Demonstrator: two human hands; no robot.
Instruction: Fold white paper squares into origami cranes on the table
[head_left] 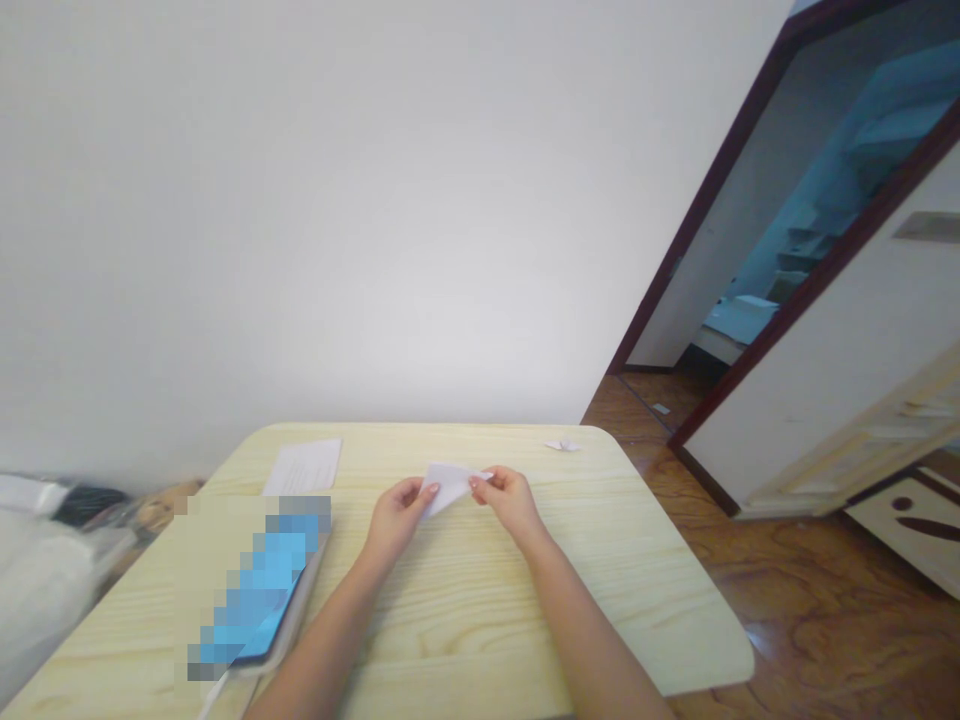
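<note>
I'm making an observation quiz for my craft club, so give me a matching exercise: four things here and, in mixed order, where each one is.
Things
1. Folded white paper
2. Small pointed white piece
3. Sheet with faint markings
4. Blue-screened device

Places
A. Far left of the tabletop
B. Held by the left grip and right grip
C. Left side of the tabletop, nearer the viewer
D. Far right of the tabletop

Pairs: 1-B, 2-D, 3-A, 4-C
</note>
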